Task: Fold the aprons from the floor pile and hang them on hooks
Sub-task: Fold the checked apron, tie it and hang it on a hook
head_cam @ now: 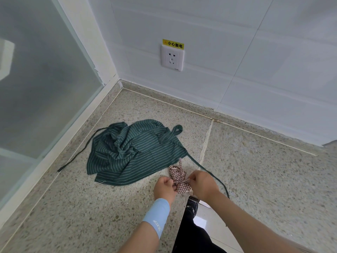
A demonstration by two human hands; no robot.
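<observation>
Both forearms reach forward and down, meeting just right of the green striped apron, which lies crumpled on the floor; the left hand and right hand, fingers curled, pinch a bunched checked apron between them.

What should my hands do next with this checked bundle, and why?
Probably finish cinching it tight: the left hand and right hand both pinch the checked bundle at its narrowed middle. The green striped apron lies crumpled on the floor, not yet folded.
</observation>
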